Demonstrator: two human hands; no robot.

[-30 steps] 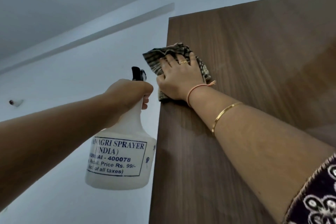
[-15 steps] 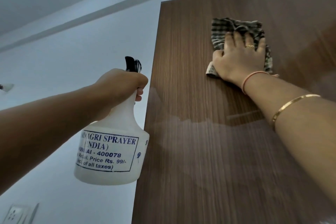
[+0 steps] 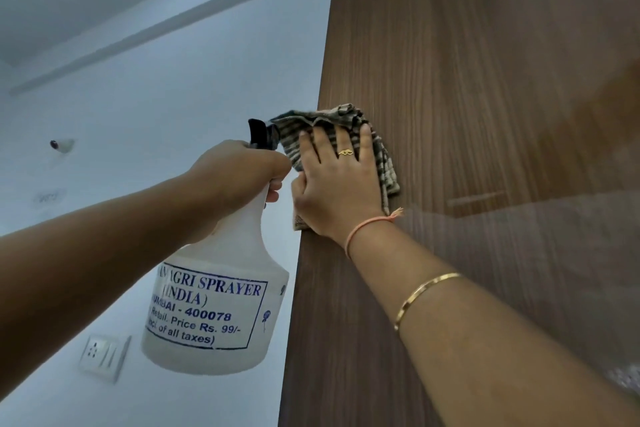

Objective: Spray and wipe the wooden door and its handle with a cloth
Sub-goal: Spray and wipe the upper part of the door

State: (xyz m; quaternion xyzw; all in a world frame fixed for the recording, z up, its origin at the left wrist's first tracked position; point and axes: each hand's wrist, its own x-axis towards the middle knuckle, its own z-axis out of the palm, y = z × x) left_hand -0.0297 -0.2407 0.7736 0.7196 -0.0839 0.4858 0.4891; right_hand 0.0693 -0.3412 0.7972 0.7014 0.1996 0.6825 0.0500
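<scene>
1. Down low on the far left, a white switch plate [image 3: 104,357] sits on the pale wall [image 3: 180,107]. Higher up, a small round fixture [image 3: 61,145] sticks out of the same wall.
2. Next comes the left hand [image 3: 242,173], raised, with its fingers curled tight round the neck of a white spray bottle [image 3: 214,305]. The bottle hangs upright below the fist, its blue print facing me. I cannot tell whether a finger is on the trigger.
3. The bottle's black nozzle [image 3: 258,134] pokes up above the knuckles, just beside a corner of the cloth [image 3: 329,116].
4. That checked cloth lies flat against the wooden door [image 3: 485,97], high up at its left edge. One corner sticks out past the edge toward the nozzle.
5. The right hand [image 3: 337,191] presses on the cloth palm down, fingers straight and slightly fanned, thumb lying along the door's edge. It wears a gold ring [image 3: 345,152], with an orange thread [image 3: 367,224] at the wrist and a gold bangle [image 3: 420,295] further down the forearm.
6. The door fills the right side, dark brown with an upright grain and a glossy sheen across its lower right.
</scene>
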